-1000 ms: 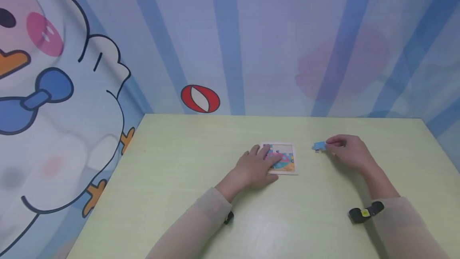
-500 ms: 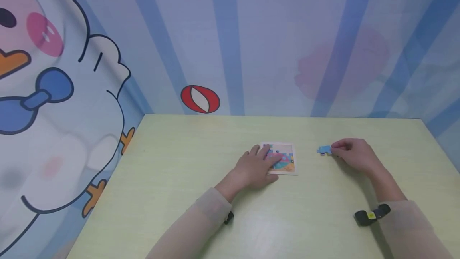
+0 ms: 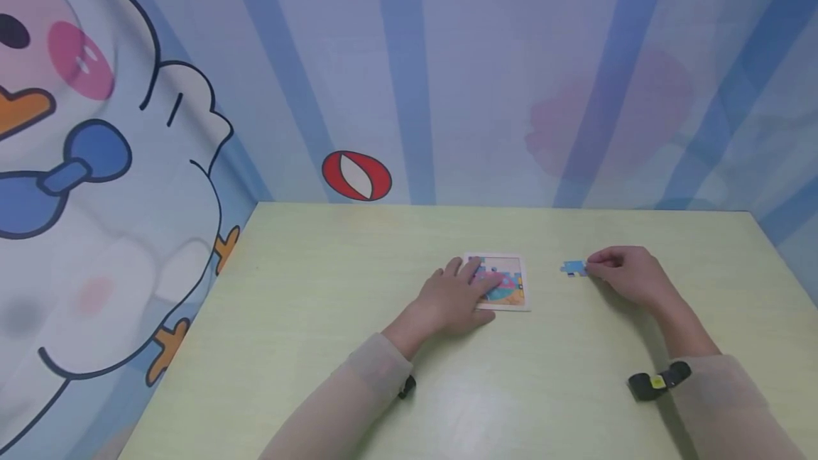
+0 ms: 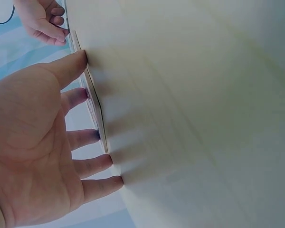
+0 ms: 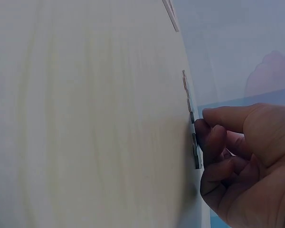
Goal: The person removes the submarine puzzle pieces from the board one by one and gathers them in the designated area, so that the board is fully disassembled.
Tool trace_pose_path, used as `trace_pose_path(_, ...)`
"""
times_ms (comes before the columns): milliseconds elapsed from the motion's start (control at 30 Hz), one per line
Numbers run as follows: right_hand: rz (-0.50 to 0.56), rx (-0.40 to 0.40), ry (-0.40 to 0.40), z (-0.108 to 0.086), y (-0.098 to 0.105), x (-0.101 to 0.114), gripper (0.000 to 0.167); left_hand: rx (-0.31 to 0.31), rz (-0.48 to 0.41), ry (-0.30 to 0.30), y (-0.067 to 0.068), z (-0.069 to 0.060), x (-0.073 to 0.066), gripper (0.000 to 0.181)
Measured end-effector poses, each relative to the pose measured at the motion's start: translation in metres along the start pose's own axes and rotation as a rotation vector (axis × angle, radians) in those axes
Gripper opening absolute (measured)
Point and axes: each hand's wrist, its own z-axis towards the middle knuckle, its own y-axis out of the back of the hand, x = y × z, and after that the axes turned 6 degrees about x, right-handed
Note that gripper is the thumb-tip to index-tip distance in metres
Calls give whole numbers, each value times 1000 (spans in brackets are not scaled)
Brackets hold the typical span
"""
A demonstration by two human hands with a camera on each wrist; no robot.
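Note:
My left hand (image 3: 452,298) lies with spread fingers over the left part of a small square jigsaw puzzle (image 3: 508,297) in a white frame. Pink, teal and orange pieces show in its lower part, and a pale bare area at the top. Seen from the left wrist, the straight fingers (image 4: 92,166) touch the frame's edge and the table beside it. To the right of the frame, my right hand (image 3: 629,275) pinches a light blue puzzle piece (image 3: 573,268) between thumb and fingers. In the right wrist view the puzzle piece (image 5: 187,92) appears edge-on, low at the tabletop.
The pale yellow table (image 3: 332,268) reaches back to a blue striped backdrop (image 3: 473,91). A printed white cartoon bird (image 3: 128,247) covers the backdrop on the left. Black straps circle both wrists, the right strap (image 3: 658,382) showing more.
My right hand has shifted slightly to the right and toward me with the blue puzzle piece, then a touch back left. The left hand and the framed puzzle have stayed put.

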Motion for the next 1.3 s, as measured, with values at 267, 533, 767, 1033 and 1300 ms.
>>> trace_pose_path(267, 1, -8, 13, -1, 0, 2, 38, -12, -13, -3, 1, -2, 0, 68)
trace_pose_path(533, 27, -14, 62, 1, -9, 20, 34, -28, -34, -5, -4, -3, 2, 73)
trace_pose_path(767, 46, 38, 86, 6, -21, 41, 33, -15, -55, -16, -7, -17, 2, 75)
trace_pose_path(1033, 50, 93, 143, 15, -43, 67, 32, 15, -88, -32, -7, -30, 1, 73)
trace_pose_path(1300, 45, 146, 205, 24, -62, 91, 32, 30, -66, -31, -7, -32, 3, 72)
